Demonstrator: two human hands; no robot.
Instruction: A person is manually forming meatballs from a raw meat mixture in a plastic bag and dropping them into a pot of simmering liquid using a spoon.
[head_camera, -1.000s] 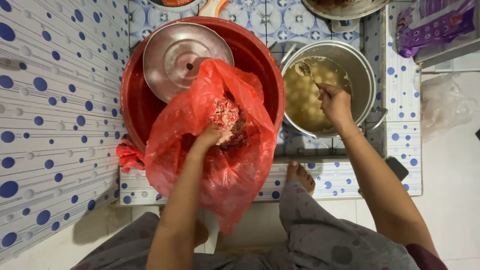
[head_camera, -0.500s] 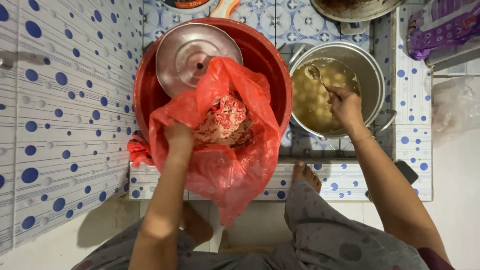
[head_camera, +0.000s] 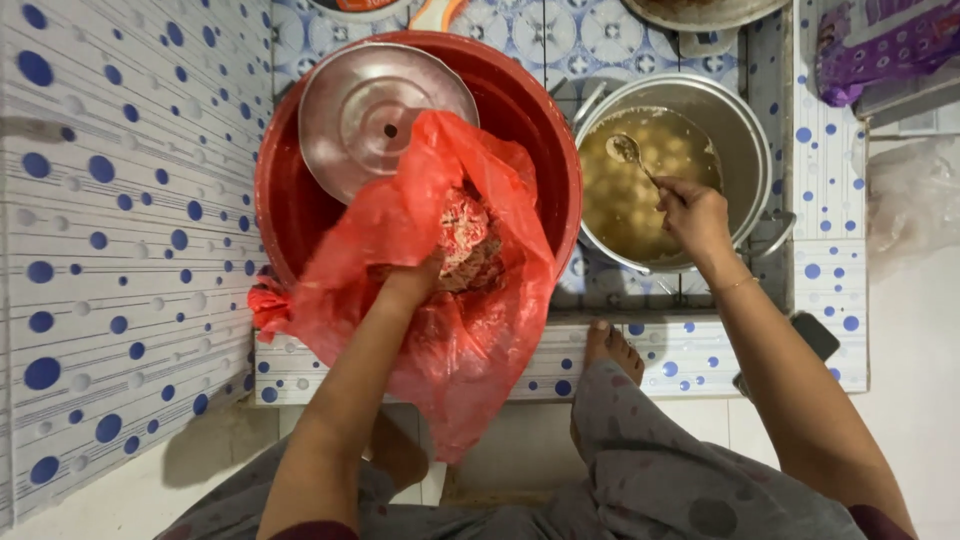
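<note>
My left hand (head_camera: 412, 285) reaches into a red plastic bag (head_camera: 440, 310) and grips a pinkish minced mixture (head_camera: 466, 240) inside it. The bag drapes over the front rim of a big red basin (head_camera: 545, 170). A round metal lid (head_camera: 380, 115) leans in the basin's back left. My right hand (head_camera: 695, 215) holds a metal spoon (head_camera: 632, 155) by its handle, the bowl of the spoon over the yellowish broth with pale balls in a steel pot (head_camera: 745, 150) to the right of the basin.
Blue-dotted white tiles (head_camera: 110, 260) cover the wall at left and the ledge under the pot. My bare foot (head_camera: 610, 345) rests on the ledge's front edge. A purple packet (head_camera: 880, 45) lies at top right. Another metal pan (head_camera: 700, 15) sits behind the pot.
My left hand has shifted within the bag onto the mince from below. The spoon stays over the broth in my right hand.
</note>
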